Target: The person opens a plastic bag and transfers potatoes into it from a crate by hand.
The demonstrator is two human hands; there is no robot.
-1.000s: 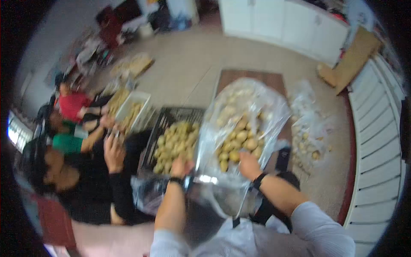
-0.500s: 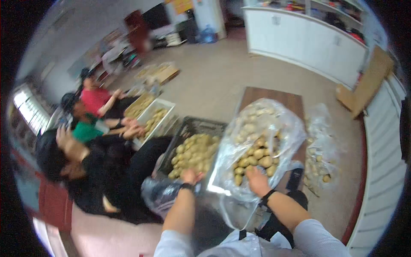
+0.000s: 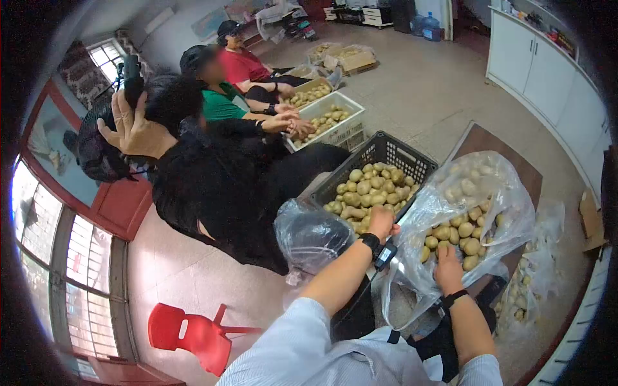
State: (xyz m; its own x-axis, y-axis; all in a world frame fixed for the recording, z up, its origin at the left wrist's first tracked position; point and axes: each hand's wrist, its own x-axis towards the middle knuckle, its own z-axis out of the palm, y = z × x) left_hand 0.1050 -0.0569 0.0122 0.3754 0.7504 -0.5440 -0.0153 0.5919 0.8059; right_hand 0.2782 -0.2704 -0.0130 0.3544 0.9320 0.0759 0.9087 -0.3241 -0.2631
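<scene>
Round yellow-brown potatoes [image 3: 370, 186] fill much of a black plastic crate [image 3: 412, 158]. My left hand [image 3: 383, 223] is over the crate's near right corner, fingers curled; what they hold, if anything, is hidden. A clear plastic bag [image 3: 508, 193] lies open to the right of the crate, on a brown board. More potatoes [image 3: 465, 230] show in its mouth. At the bag's near edge my right hand [image 3: 448, 269] touches the potatoes with its fingers stretched out. Both wrists wear dark bands, and a small device hangs by the left one.
A person in black [image 3: 219, 186] sits close on the left, a hand raised to the head. Beyond are people in green [image 3: 221, 105] and red, beside a white crate [image 3: 354, 117]. A red chair [image 3: 193, 338] stands lower left. Another bag [image 3: 541, 257] lies at right.
The view has swung left, bringing the red chair and windows in. My left hand has risen from the crate's near edge to its right corner. The person in black has raised a hand to the head.
</scene>
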